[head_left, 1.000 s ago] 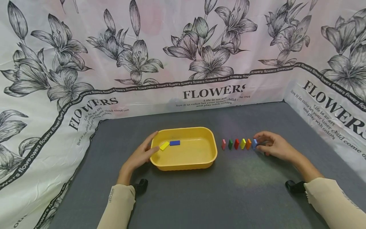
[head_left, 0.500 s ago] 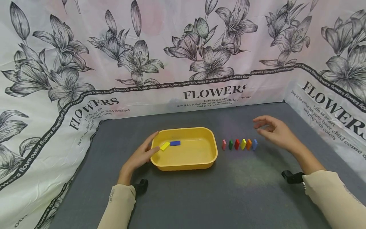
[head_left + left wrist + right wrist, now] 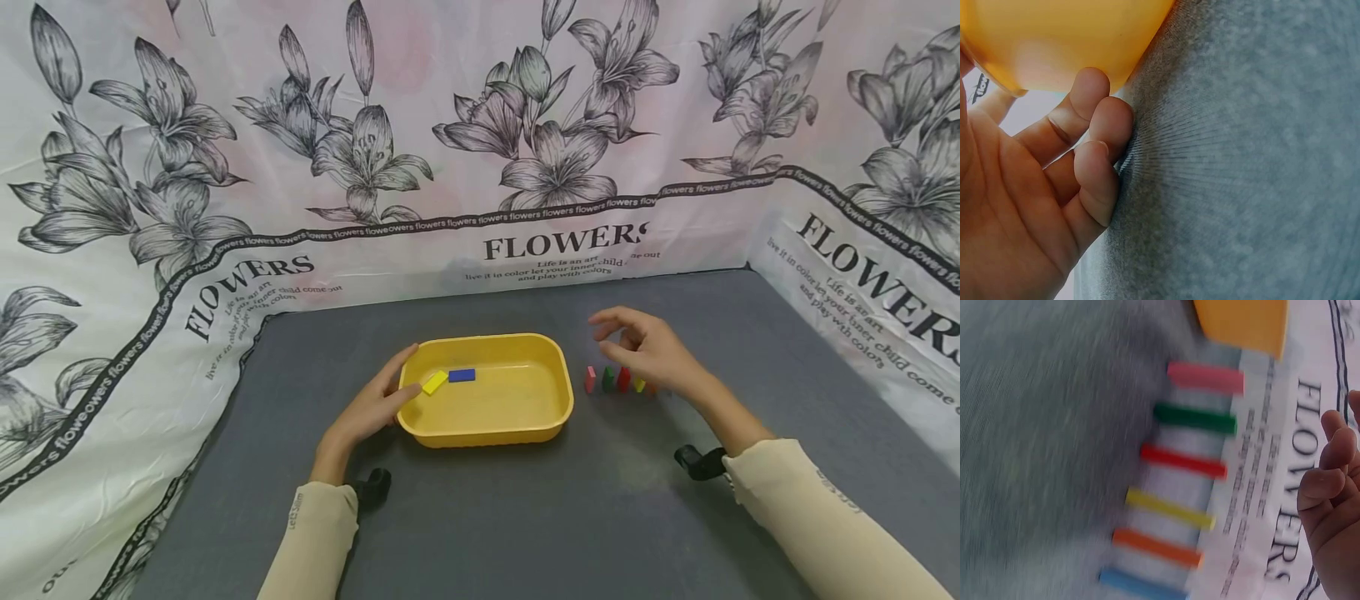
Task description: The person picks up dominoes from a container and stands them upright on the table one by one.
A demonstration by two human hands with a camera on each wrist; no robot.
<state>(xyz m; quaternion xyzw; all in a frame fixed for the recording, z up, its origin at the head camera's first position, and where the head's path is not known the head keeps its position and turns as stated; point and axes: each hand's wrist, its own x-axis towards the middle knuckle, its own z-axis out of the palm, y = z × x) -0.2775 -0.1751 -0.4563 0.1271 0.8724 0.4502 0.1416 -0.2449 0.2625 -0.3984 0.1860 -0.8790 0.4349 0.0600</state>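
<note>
A shallow yellow plastic tray (image 3: pixel 495 408) sits on the dark grey tabletop. My left hand (image 3: pixel 369 410) grips its left end, with the thumb over the rim; the left wrist view shows several fingers (image 3: pixel 1096 181) bent outside the tray wall. Inside the tray lie a yellow domino (image 3: pixel 435 382) and a blue domino (image 3: pixel 461 376). My right hand (image 3: pixel 652 348) hovers above a standing row of dominoes, holding nothing, its fingers loosely bent. In the right wrist view the row runs pink (image 3: pixel 1205 377), green (image 3: pixel 1195 419), red (image 3: pixel 1183 461), yellow (image 3: pixel 1170 509), orange (image 3: pixel 1157 548) and blue (image 3: pixel 1141 584).
A white floral cloth (image 3: pixel 420 275) printed with "FLOWERS" rises behind and at both sides of the grey tabletop (image 3: pixel 525 525). Black wrist mounts (image 3: pixel 701 463) stick out from the cuffs. The domino row stands just right of the tray.
My right hand has left the blue domino at the row's right end, risen, and moved left over the row toward the tray. The left hand and tray have stayed put.
</note>
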